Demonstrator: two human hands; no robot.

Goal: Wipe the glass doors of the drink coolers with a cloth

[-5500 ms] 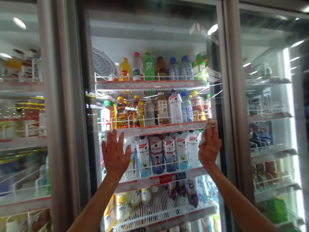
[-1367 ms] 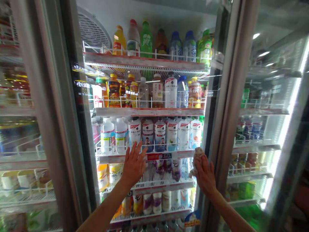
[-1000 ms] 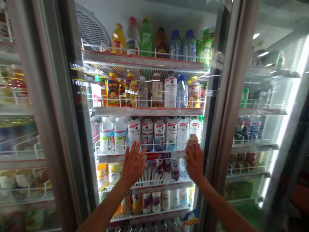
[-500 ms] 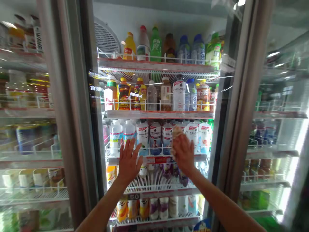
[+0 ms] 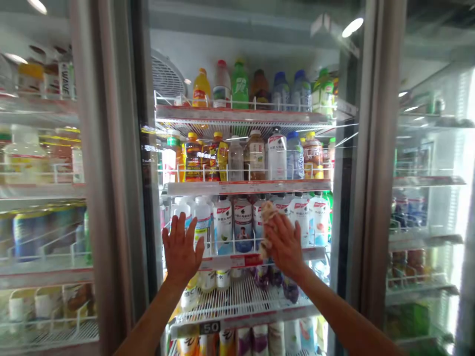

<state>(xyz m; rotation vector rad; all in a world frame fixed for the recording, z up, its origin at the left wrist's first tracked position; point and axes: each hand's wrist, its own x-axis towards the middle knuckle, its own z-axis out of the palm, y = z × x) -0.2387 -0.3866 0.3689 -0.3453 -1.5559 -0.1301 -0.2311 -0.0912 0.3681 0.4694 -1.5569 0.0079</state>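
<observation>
- The right hand (image 5: 285,243) and its cloth (image 5: 267,211) have moved from the glass door's (image 5: 245,29) right edge to near its middle.
- The right hand holds the cloth under its fingers, in front of the white bottles (image 5: 223,222).
- The left hand (image 5: 181,252) is open, fingers apart; I can't tell if it touches the glass door.
- More drinks stand on the top shelf (image 5: 252,114).

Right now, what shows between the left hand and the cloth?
In the head view, bottles and a shelf edge behind glass show between left hand and cloth.
</observation>
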